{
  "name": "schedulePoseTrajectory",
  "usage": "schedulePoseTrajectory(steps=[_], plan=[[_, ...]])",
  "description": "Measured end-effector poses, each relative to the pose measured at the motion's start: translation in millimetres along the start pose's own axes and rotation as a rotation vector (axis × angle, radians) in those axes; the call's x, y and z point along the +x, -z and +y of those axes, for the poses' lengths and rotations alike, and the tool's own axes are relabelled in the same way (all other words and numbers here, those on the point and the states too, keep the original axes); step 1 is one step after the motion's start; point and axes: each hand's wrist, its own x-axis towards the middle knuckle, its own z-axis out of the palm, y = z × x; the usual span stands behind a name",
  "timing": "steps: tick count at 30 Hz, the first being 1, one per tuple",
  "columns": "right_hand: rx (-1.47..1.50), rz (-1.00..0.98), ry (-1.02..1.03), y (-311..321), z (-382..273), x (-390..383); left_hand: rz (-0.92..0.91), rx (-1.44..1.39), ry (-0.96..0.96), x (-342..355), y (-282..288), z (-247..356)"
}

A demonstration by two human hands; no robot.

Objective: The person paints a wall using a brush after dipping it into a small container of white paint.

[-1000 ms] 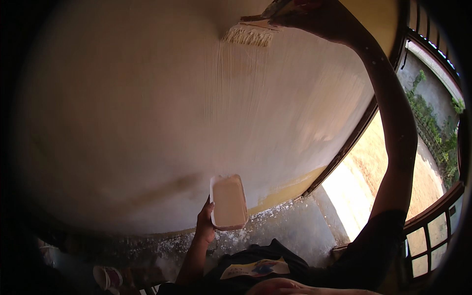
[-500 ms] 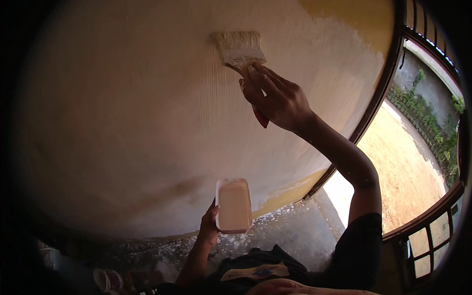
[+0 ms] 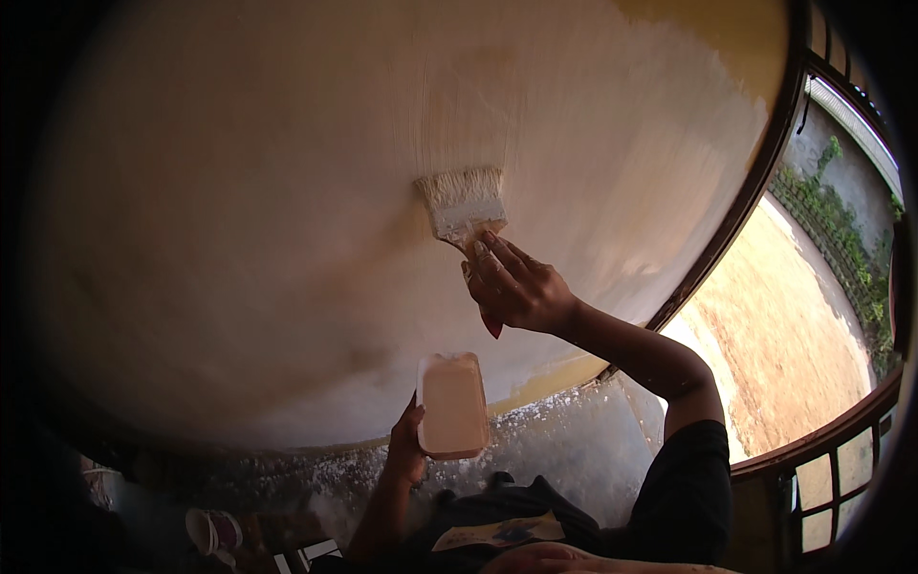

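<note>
My right hand (image 3: 516, 285) grips a wide paintbrush (image 3: 466, 209) by its handle, fingers wrapped around it and a red tip of the handle poking out below the palm; the pale, paint-loaded bristles press flat against the wall (image 3: 239, 239) directly in front of me, at about the middle of the view. Fine vertical brush streaks run up the wall above the bristles. My left hand (image 3: 408, 450), lower and closer to my body, clasps a small rectangular container (image 3: 452, 404) from its left side and holds it upright, its open face turned toward me and coated with the same cream-coloured paint; it sits just below the right hand, apart from the brush. Most of the wall around both hands is covered in cream paint, while a patch of bare yellow (image 3: 717, 33) shows at the upper right corner and a thin yellow strip (image 3: 550, 380) remains along the bottom edge, near the container. Below that, the grey floor (image 3: 574, 450) is speckled with white paint drops. To my right, a dark curved window frame (image 3: 755, 191) borders the wall, opening onto sunlit sandy ground (image 3: 784, 335) and a line of green plants (image 3: 841, 249) beyond. At the lower left, in shadow, a small cup-like object (image 3: 212, 529) lies on the floor.
</note>
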Motion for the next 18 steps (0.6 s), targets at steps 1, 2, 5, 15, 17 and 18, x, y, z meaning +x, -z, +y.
schedulePoseTrajectory(steps=[1, 2, 5, 15, 17, 18], plan=[[0.013, -0.016, -0.003, 0, -7, -4, 0.014, 0.017, 0.004, -1, 2, -1], [0.03, -0.019, -0.014, -4, -13, -11, 0.027, 0.035, 0.007, -1, 3, -2], [0.075, -0.086, -0.002, -9, -30, -32, 0.049, 0.051, 0.01, -2, 6, -6], [0.537, -0.348, -0.112, 0, -55, -62, 0.133, -0.015, 0.006, -22, 36, -9], [0.65, -0.584, -0.153, 12, -33, -44, 0.121, 0.052, -0.03, -28, 26, 1], [0.641, -0.584, -0.172, 16, -19, -30, 0.122, 0.023, -0.034, -29, 27, 0]])
